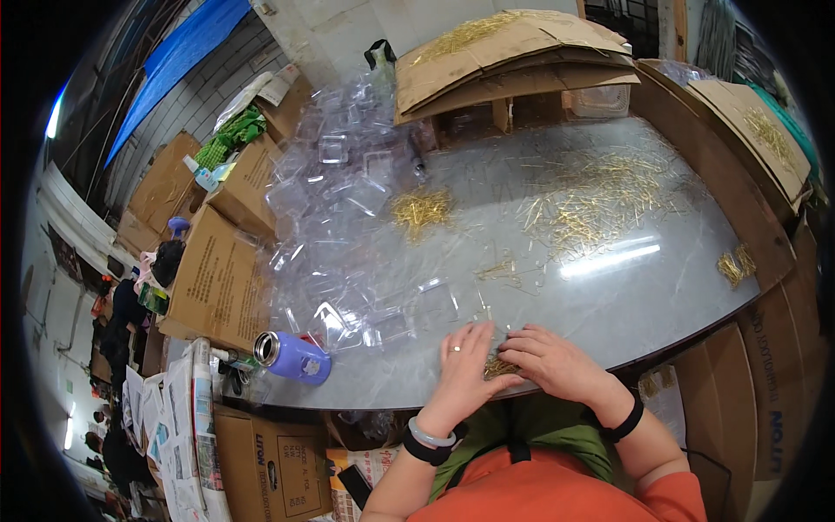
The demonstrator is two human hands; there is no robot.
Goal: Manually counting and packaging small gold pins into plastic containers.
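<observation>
Gold wires — grey marbled tabletop

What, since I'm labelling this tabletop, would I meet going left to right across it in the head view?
Purple bottle, compact pile of thin gold-coloured pieces, left hand, right hand, small gold-coloured bundles at the far right.

The person is wearing an orange top; its right sleeve is ending near the elbow. Green legwear is covering the thighs, and a short dark strap-like piece is showing at the waist. The left hand is bearing one slim, light-coloured ring. A smooth, pale grey bangle is encircling the left wrist, with a black band adjoining it on the forearm side. A second black band is encircling the right wrist.
</observation>
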